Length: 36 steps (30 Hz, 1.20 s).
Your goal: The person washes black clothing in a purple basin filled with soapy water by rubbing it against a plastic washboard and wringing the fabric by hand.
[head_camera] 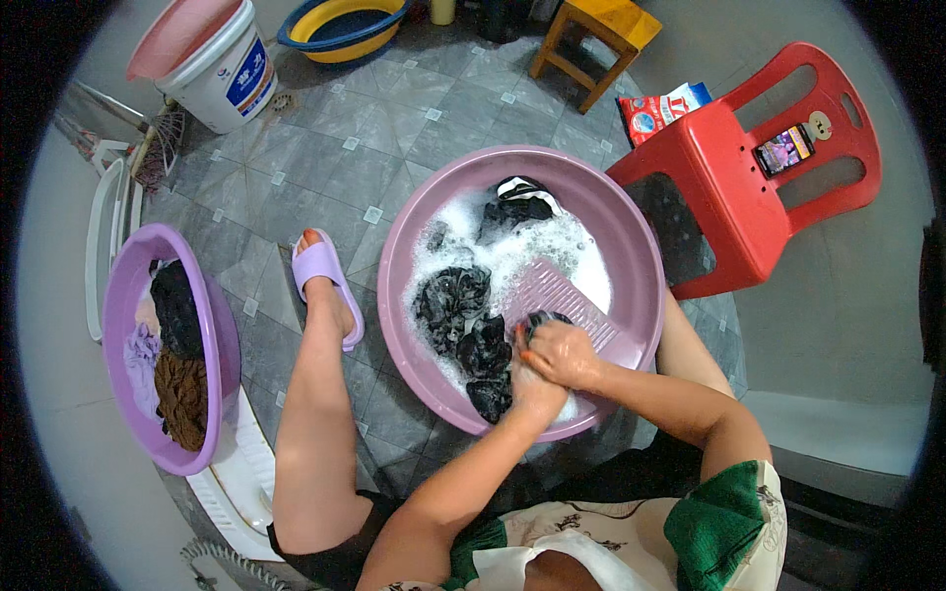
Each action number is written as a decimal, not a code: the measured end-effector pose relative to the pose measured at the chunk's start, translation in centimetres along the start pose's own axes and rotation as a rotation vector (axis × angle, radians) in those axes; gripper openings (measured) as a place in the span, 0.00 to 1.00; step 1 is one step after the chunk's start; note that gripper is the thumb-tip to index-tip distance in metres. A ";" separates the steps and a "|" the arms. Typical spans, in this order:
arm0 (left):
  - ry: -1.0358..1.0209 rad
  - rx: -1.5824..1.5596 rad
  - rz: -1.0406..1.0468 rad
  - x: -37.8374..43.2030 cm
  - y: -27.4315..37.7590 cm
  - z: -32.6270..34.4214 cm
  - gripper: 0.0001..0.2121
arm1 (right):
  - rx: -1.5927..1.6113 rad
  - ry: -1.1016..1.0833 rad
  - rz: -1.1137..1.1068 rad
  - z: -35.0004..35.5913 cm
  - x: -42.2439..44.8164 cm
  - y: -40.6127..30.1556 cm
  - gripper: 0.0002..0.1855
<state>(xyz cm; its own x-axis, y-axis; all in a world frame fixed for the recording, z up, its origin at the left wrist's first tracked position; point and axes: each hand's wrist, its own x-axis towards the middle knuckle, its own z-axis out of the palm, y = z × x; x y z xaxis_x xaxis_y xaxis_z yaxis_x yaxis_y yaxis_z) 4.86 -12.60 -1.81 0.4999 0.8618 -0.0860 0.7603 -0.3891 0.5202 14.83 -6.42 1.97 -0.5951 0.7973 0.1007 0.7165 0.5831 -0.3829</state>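
Wide before me stands a mauve plastic basin [403, 362] of foamy water [510, 244]. A ribbed washboard [565, 295] of the same colour slopes in it towards my right side. My right hand [565, 354] grips a dark wet cloth [543, 319] at the board's lower left edge. Crossed beneath it, my left hand [536, 388] also holds this cloth, its fingers partly hidden. Soaked black garments [454, 299] lie to the left of my hands in the suds. At the far side floats a black garment with a white stripe [521, 199].
On the left, a purple basin [230, 347] holds black, brown and lilac clothes beside a squat toilet [247, 480]. A red plastic chair [709, 185] with a phone [785, 151] stands close on the right. Farther off are a white bucket [222, 81], a yellow-blue basin [347, 44] and a wooden stool [602, 37].
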 end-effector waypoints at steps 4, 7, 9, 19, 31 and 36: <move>-0.093 0.060 -0.220 0.0 0.6 -0.7 0.37 | -0.249 -0.257 0.308 4.8 4.6 5.9 0.09; -0.011 0.014 -0.186 -0.2 0.5 -1.4 0.38 | -0.322 -0.048 0.403 9.1 9.0 11.0 0.10; -0.103 0.038 -0.189 -0.3 0.4 -1.6 0.38 | -0.278 0.072 0.401 9.3 9.1 11.1 0.11; -0.122 -0.113 -0.189 -1.6 2.4 -0.9 0.34 | -0.108 -0.189 0.138 0.8 1.4 0.2 0.14; -0.030 -0.067 -0.125 -2.4 0.9 -1.4 0.29 | 0.022 0.160 0.336 1.9 1.9 2.4 0.13; 0.044 -0.024 -0.066 -2.7 1.0 -1.3 0.29 | -0.035 -0.229 0.248 2.1 0.5 1.6 0.14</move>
<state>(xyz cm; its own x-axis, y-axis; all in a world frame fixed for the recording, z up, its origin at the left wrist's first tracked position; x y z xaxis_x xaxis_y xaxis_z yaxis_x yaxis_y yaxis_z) 3.74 -14.90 0.11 0.4295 0.8992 -0.0837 0.7808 -0.3232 0.5347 14.88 -5.46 -0.53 -0.4646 0.8622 -0.2017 0.8594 0.3841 -0.3376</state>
